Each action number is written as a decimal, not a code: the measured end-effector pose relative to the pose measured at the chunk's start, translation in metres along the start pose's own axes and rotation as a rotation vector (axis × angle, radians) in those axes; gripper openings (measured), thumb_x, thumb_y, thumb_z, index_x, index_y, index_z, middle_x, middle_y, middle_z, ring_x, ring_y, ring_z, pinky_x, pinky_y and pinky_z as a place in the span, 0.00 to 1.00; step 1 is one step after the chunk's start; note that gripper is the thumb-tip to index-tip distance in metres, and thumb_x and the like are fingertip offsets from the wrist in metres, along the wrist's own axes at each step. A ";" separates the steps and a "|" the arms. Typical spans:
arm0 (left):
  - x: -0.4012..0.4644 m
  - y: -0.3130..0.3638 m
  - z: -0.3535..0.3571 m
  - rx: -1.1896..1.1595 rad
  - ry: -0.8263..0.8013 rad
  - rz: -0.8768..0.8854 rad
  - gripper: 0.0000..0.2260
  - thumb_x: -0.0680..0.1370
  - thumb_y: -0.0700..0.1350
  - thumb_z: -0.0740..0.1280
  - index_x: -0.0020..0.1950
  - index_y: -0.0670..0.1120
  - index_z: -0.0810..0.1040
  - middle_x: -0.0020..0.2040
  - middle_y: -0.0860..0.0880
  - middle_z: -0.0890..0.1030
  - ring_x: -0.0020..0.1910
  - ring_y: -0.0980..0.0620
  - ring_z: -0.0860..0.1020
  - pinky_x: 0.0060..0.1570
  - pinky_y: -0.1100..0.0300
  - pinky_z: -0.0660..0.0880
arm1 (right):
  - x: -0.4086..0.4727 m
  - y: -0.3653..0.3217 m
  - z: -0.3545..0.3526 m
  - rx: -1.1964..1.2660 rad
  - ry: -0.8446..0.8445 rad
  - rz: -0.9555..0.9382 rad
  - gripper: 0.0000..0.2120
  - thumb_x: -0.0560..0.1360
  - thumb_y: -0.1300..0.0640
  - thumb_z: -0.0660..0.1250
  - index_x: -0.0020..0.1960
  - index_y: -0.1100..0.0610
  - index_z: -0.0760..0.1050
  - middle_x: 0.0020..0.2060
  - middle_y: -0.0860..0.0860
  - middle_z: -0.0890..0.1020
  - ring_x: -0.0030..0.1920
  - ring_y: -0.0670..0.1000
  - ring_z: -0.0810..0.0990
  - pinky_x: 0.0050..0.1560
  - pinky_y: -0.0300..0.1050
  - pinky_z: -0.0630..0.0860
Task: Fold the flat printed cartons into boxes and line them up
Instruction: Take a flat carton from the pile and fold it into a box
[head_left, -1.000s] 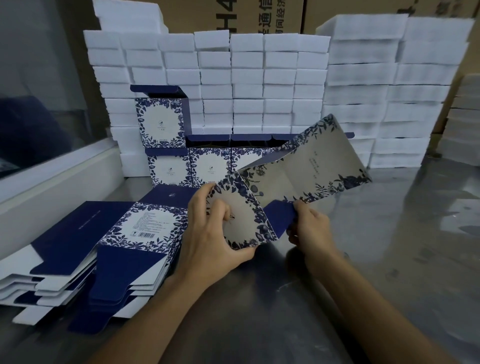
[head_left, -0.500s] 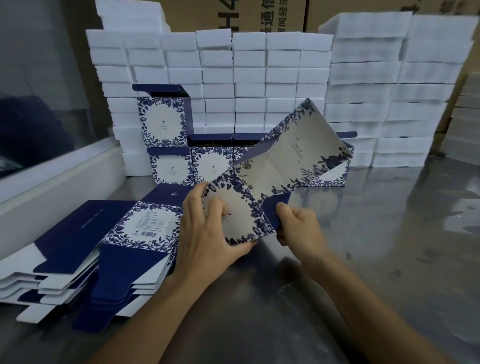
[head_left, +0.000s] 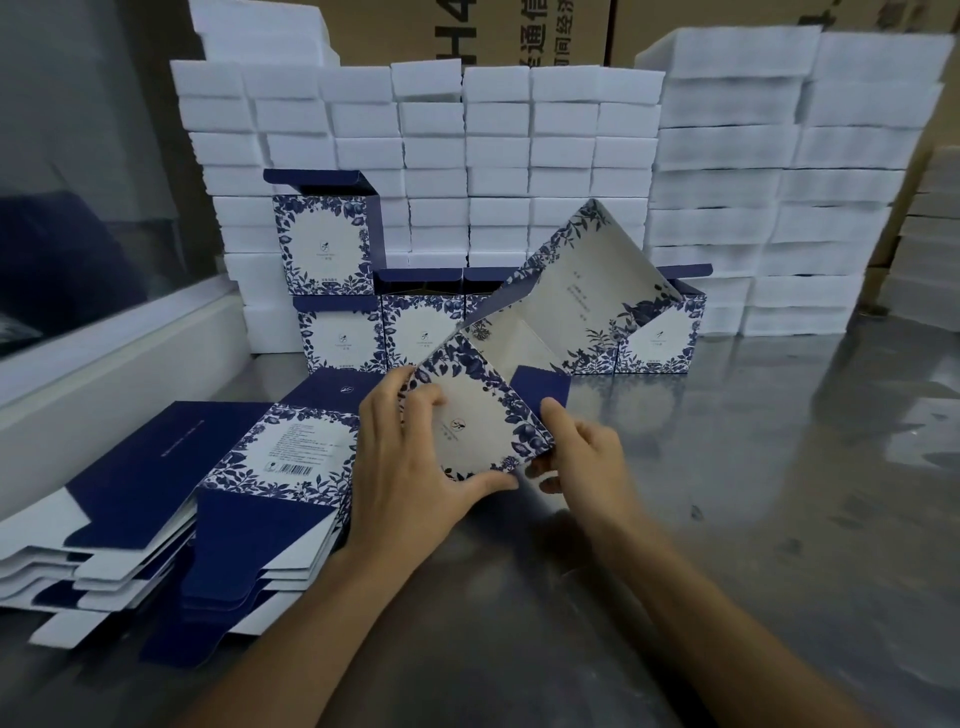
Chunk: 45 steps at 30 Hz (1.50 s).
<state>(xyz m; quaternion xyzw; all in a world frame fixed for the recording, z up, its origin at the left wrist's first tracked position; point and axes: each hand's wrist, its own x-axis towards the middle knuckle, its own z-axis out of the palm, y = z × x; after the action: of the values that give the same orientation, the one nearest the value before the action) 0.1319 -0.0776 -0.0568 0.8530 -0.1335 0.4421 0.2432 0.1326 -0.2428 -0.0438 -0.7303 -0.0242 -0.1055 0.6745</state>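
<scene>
At nine o'clock from the hands I am seeing the stack of flat cartons (head_left: 171, 525) lying on the steel table (head_left: 779, 493), its top sheet showing a barcode panel and navy flaps. At eleven o'clock, folded boxes (head_left: 343, 338) are standing in a row against the wall of white foam blocks (head_left: 519, 156), with one more box (head_left: 324, 244) sitting on top of the row's left end, its navy lid flap open. At centre, the left hand (head_left: 410, 467) is grasping the half-opened carton (head_left: 519, 374), fingers curled over its upper left edge and thumb pressing the lower edge of the floral front panel. The carton is tilting up toward one o'clock, hiding part of the row behind it. At three o'clock from that hand, the right hand (head_left: 587, 457) is pinching the carton's lower right corner, thumb up beside a small navy flap (head_left: 540, 384). Brown shipping boxes (head_left: 467, 26) are showing at twelve o'clock.
</scene>
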 end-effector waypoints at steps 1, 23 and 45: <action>0.000 0.000 0.000 -0.043 0.019 0.006 0.42 0.58 0.69 0.75 0.62 0.47 0.66 0.67 0.43 0.67 0.65 0.44 0.67 0.57 0.45 0.75 | 0.001 0.000 0.001 0.046 0.012 0.034 0.20 0.82 0.45 0.61 0.43 0.58 0.80 0.34 0.51 0.85 0.34 0.47 0.81 0.38 0.42 0.78; 0.009 0.009 -0.003 -1.101 -0.125 -0.711 0.32 0.70 0.73 0.59 0.57 0.47 0.70 0.43 0.39 0.79 0.36 0.49 0.80 0.34 0.53 0.76 | -0.001 -0.019 -0.008 0.219 0.143 -0.291 0.18 0.68 0.33 0.62 0.50 0.43 0.77 0.47 0.45 0.84 0.49 0.46 0.81 0.49 0.43 0.76; 0.017 -0.007 -0.004 -0.979 -0.117 -0.956 0.21 0.82 0.54 0.61 0.32 0.46 0.71 0.24 0.48 0.74 0.24 0.51 0.75 0.24 0.59 0.74 | -0.005 -0.020 -0.013 0.048 0.187 -0.470 0.22 0.71 0.38 0.63 0.53 0.53 0.78 0.49 0.52 0.81 0.52 0.52 0.79 0.51 0.56 0.76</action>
<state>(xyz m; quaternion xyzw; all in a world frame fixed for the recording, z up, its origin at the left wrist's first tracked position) 0.1418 -0.0701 -0.0434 0.6325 0.0601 0.1283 0.7615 0.1230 -0.2529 -0.0238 -0.6756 -0.1335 -0.3259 0.6477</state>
